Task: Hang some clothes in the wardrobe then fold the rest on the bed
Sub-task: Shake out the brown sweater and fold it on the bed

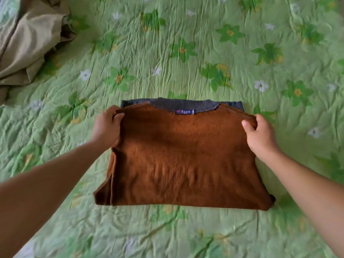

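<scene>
A rust-brown knitted sweater (182, 161) with a grey ribbed collar and a small blue label lies folded into a rectangle on the bed, its collar edge away from me. My left hand (108, 124) pinches the sweater's far left corner between thumb and fingers. At the far right corner, my right hand (260, 135) grips the fabric the same way. Both far corners are lifted slightly off the layer beneath, where a grey ribbed band shows.
The bed is covered by a crinkled green quilt (204, 53) printed with flowers. A crumpled beige garment (28, 43) lies at the far left corner of the view.
</scene>
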Available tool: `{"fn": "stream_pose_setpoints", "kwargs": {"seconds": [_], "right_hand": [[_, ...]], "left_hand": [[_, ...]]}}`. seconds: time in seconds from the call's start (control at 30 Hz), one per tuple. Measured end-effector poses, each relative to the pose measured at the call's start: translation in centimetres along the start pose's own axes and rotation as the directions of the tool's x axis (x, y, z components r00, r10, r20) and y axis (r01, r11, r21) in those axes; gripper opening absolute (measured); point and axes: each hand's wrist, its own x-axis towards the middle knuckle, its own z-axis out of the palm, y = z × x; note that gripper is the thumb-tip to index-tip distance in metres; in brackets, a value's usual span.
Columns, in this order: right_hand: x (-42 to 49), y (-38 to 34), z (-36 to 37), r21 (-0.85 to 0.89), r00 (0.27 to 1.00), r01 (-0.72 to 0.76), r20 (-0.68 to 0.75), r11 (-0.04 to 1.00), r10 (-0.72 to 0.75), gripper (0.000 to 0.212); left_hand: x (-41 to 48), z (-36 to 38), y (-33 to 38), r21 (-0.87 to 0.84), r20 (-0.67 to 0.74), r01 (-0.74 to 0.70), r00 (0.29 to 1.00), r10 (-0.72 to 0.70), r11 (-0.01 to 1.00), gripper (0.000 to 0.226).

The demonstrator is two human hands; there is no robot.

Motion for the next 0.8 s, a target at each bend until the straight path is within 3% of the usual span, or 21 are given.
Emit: {"fn": "stream_pose_setpoints", "kwargs": {"seconds": [0.1, 0.17, 0.23, 0.3, 0.37, 0.4, 0.53, 0.63, 0.73, 0.8], "right_hand": [[3.4, -1.1, 1.4, -0.111, 0.997, -0.056, 0.050, 0.992, 0.062, 0.044], [3.7, -1.7, 2.6, -0.265, 0.999, -0.017, 0.036, 0.964, 0.027, 0.050], [2.3, -2.0, 4.2, -0.433, 0.987, 0.159, 0.062, 0.887, -0.147, 0.061], [0.1, -2.3, 6.1, -0.515, 0.918, 0.396, 0.200, 0.760, -0.343, 0.069], [-1.2, -2.5, 7.9, -0.525, 0.851, 0.525, 0.345, 0.670, -0.396, 0.074], [-1.4, -2.3, 8.6, -0.530, 0.841, 0.538, 0.391, 0.656, -0.373, 0.076], [-0.8, -0.4, 10.8, -0.569, 0.852, 0.487, 0.476, 0.663, -0.216, 0.082], [-0.4, -0.6, 11.4, -0.591, 0.858, 0.464, 0.486, 0.660, -0.169, 0.083], [-2.1, -1.4, 11.3, -0.559, 0.842, 0.530, 0.438, 0.637, -0.316, 0.081], [-3.4, -1.9, 11.6, -0.521, 0.760, 0.648, 0.480, 0.555, -0.437, 0.079]], "left_hand": [[3.6, 1.1, 0.8, 0.080, 0.067, 0.109, 0.991, -0.114, 0.991, 0.022], [4.2, 2.1, 1.0, 0.128, 0.099, 0.177, 0.977, -0.190, 0.976, 0.036], [2.9, 3.3, 1.0, 0.227, 0.095, 0.060, 0.992, -0.083, 0.972, 0.048], [0.2, 5.1, 1.0, 0.358, 0.170, -0.210, 0.973, 0.157, 0.910, 0.057], [-2.1, 7.1, 0.5, 0.458, 0.295, -0.413, 0.906, 0.304, 0.787, 0.066], [-2.6, 8.1, 0.1, 0.497, 0.345, -0.451, 0.887, 0.308, 0.741, 0.068], [-1.8, 10.4, -1.8, 0.573, 0.408, -0.408, 0.894, 0.185, 0.710, 0.070], [-1.5, 11.2, -1.9, 0.581, 0.396, -0.412, 0.897, 0.199, 0.701, 0.070], [-3.3, 10.4, -2.5, 0.566, 0.345, -0.397, 0.910, 0.230, 0.722, 0.068], [-5.3, 9.5, -3.7, 0.571, 0.314, -0.388, 0.917, 0.244, 0.723, 0.066]]}}
